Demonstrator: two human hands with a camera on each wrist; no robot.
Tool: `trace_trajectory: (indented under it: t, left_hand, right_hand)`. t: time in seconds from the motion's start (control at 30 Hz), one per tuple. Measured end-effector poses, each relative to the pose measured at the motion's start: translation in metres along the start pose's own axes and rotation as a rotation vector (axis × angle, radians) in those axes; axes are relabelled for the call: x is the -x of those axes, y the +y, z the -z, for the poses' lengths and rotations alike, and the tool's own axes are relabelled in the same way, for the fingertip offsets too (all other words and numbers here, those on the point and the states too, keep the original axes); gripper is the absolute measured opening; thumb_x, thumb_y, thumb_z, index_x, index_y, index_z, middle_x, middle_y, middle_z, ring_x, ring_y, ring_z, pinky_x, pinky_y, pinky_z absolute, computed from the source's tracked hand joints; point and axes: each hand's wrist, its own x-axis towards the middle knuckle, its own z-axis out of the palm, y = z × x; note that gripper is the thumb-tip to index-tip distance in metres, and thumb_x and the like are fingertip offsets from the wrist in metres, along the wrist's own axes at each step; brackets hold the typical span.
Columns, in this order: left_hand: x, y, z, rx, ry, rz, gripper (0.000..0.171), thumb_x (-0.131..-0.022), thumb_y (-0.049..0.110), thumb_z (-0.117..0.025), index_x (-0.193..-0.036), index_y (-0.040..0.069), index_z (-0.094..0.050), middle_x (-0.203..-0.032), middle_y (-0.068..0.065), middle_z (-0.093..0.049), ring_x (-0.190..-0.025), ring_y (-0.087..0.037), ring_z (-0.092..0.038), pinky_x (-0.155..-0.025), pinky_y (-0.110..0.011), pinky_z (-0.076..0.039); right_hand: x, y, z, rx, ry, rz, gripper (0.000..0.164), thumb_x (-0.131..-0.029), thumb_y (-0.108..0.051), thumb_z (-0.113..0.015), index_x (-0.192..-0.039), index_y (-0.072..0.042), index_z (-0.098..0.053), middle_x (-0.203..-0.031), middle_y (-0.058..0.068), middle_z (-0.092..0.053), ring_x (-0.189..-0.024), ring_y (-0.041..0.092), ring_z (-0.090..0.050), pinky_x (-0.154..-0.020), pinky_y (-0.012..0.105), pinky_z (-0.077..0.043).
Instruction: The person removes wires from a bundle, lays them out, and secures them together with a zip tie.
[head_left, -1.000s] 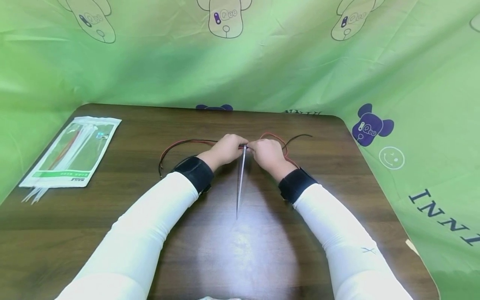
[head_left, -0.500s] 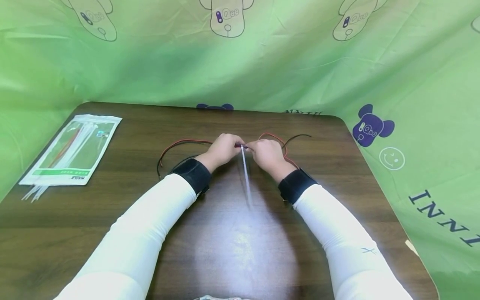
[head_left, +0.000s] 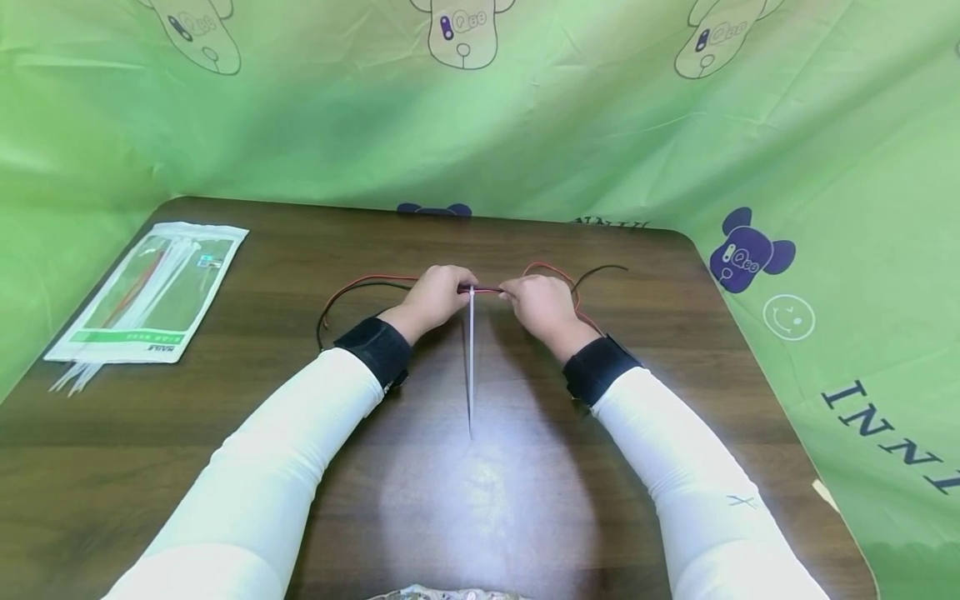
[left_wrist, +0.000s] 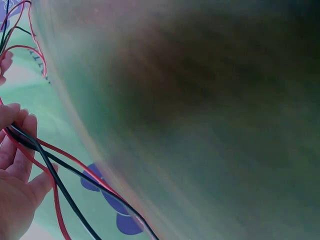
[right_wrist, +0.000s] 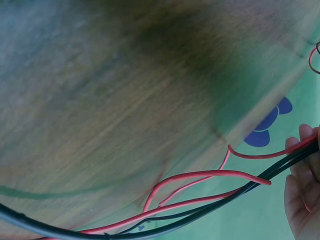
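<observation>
Red and black wires [head_left: 487, 289] run as a bundle between both hands above the table. My left hand [head_left: 437, 298] grips the bundle, and in the left wrist view the wires [left_wrist: 37, 145] pass through its fingers and fan out. A white cable tie [head_left: 471, 358] hangs from the bundle beside the left fingertips, its long tail pointing toward me. My right hand [head_left: 543, 307] pinches the bundle a short way to the right. Loose wire ends [head_left: 553, 268] curl out beyond the right hand; in the right wrist view, red and black wires [right_wrist: 200, 200] trail from its fingers.
A clear zip bag [head_left: 168, 337] of cable ties lies at the left of the brown wooden table [head_left: 337, 500], with several tie ends [head_left: 77, 377] sticking out below it. A green printed cloth [head_left: 315, 125] hangs behind and to the right.
My left hand has shifted left, so more of the wire bundle shows between the hands. The cable tie moved left too, and its tail swung. My right hand stays nearly in place.
</observation>
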Motion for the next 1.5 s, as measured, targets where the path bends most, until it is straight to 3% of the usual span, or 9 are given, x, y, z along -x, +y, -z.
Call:
trace_trajectory:
  t: [0.37,0.73,1.0,1.1,1.17,1.27,1.33,1.4,1.5]
  left_hand:
    - [0.004,-0.005,0.004,-0.001,0.011,-0.015,0.020,-0.093,0.003,-0.061,-0.111,0.000,-0.069,-0.112,-0.014,-0.069,-0.106,-0.026,-0.063,-0.095,-0.038,-0.048]
    - [0.009,-0.002,0.006,-0.093,0.045,-0.047,0.022,-0.093,0.003,-0.061,-0.112,0.001,-0.070,-0.115,-0.014,-0.068,-0.113,-0.027,-0.061,-0.099,-0.037,-0.046]
    - [0.009,-0.005,0.007,-0.111,0.030,-0.058,0.023,-0.093,0.002,-0.060,-0.114,0.001,-0.070,-0.117,-0.014,-0.068,-0.115,-0.027,-0.060,-0.100,-0.037,-0.045]
    - [0.009,-0.006,0.008,-0.117,0.031,-0.067,0.023,-0.093,0.002,-0.061,-0.114,0.001,-0.070,-0.117,-0.014,-0.068,-0.115,-0.027,-0.060,-0.101,-0.037,-0.045]
    - [0.009,-0.006,0.009,-0.103,0.031,-0.055,0.023,-0.093,0.002,-0.061,-0.114,0.002,-0.070,-0.116,-0.014,-0.068,-0.115,-0.028,-0.060,-0.100,-0.037,-0.045]
    - [0.008,-0.005,0.011,-0.077,0.037,-0.033,0.023,-0.093,0.003,-0.060,-0.114,0.002,-0.070,-0.116,-0.014,-0.068,-0.115,-0.028,-0.060,-0.100,-0.037,-0.045]
    - [0.008,-0.005,0.012,-0.066,0.049,-0.029,0.023,-0.093,0.003,-0.060,-0.114,0.002,-0.070,-0.117,-0.014,-0.068,-0.114,-0.028,-0.060,-0.099,-0.038,-0.046]
    - [0.008,-0.004,0.012,-0.061,0.059,-0.030,0.023,-0.093,0.003,-0.060,-0.114,0.001,-0.070,-0.117,-0.015,-0.068,-0.114,-0.029,-0.061,-0.099,-0.038,-0.046]
    - [0.009,-0.003,0.012,-0.043,0.076,-0.027,0.022,-0.093,0.002,-0.061,-0.114,0.000,-0.069,-0.116,-0.015,-0.068,-0.113,-0.029,-0.061,-0.099,-0.039,-0.046]
  right_hand:
    - [0.000,0.002,0.000,0.000,-0.005,-0.009,0.018,-0.092,-0.029,-0.065,-0.103,-0.017,-0.073,-0.095,0.000,-0.074,-0.079,0.024,-0.068,-0.059,0.040,-0.050]
    - [-0.001,-0.003,-0.001,-0.066,-0.113,-0.105,0.026,-0.096,-0.029,-0.060,-0.117,-0.018,-0.070,-0.107,0.004,-0.072,-0.093,0.025,-0.067,-0.072,0.044,-0.052]
    - [0.003,0.000,0.003,-0.129,-0.160,-0.122,0.039,-0.091,-0.037,-0.066,-0.125,-0.018,-0.066,-0.113,0.006,-0.070,-0.098,0.029,-0.067,-0.076,0.048,-0.052]
    - [0.007,0.001,0.006,-0.162,-0.141,-0.144,0.046,-0.087,-0.040,-0.069,-0.127,-0.016,-0.065,-0.118,0.007,-0.068,-0.104,0.030,-0.065,-0.080,0.049,-0.051]
    - [0.009,0.000,0.008,-0.179,-0.078,-0.150,0.045,-0.087,-0.039,-0.070,-0.125,-0.015,-0.066,-0.117,0.007,-0.069,-0.106,0.028,-0.064,-0.081,0.048,-0.051]
    - [0.011,-0.005,0.010,-0.225,0.065,-0.144,0.032,-0.090,-0.032,-0.069,-0.115,-0.012,-0.071,-0.108,0.006,-0.071,-0.101,0.025,-0.065,-0.081,0.045,-0.052]
    - [0.011,-0.014,0.013,-0.302,0.104,-0.148,0.024,-0.091,-0.028,-0.068,-0.106,-0.011,-0.073,-0.101,0.005,-0.073,-0.092,0.022,-0.066,-0.077,0.041,-0.052]
    - [0.011,-0.024,0.013,-0.398,0.085,-0.154,0.020,-0.092,-0.026,-0.066,-0.101,-0.010,-0.074,-0.095,0.005,-0.073,-0.084,0.020,-0.066,-0.075,0.038,-0.052]
    - [0.009,-0.040,0.010,-0.564,-0.044,-0.203,0.021,-0.094,-0.026,-0.064,-0.101,-0.008,-0.073,-0.092,0.005,-0.073,-0.078,0.018,-0.065,-0.072,0.034,-0.052]
